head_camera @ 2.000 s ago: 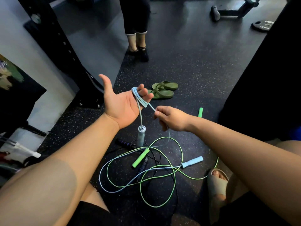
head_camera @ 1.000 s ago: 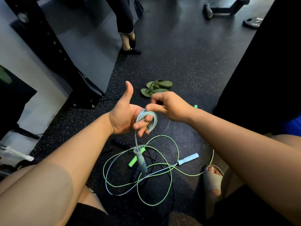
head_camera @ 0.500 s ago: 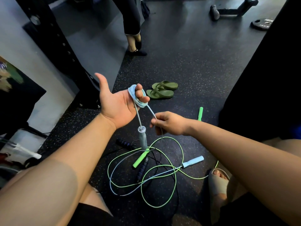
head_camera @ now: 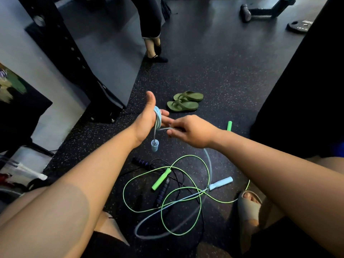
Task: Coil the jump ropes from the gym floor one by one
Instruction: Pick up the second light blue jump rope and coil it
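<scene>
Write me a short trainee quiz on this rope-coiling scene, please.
1. True or false: the pale blue plastic jump rope is looped round the left hand.
2. The right hand pinches: A that rope's cord; B a phone; C nothing.
3. Besides the hanging pale blue handle, where is the other pale blue handle?
Key: 1 true; 2 A; 3 lying on the speckled black rubber floor.

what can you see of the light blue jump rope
The light blue jump rope is a thin, plastic-looking cord with two matching grips. Several turns are wound round the fingers of the left hand; one grip dangles below it. The right hand pinches the cord, which drops to the gym floor, crossing the green rope, to the other grip.
</scene>
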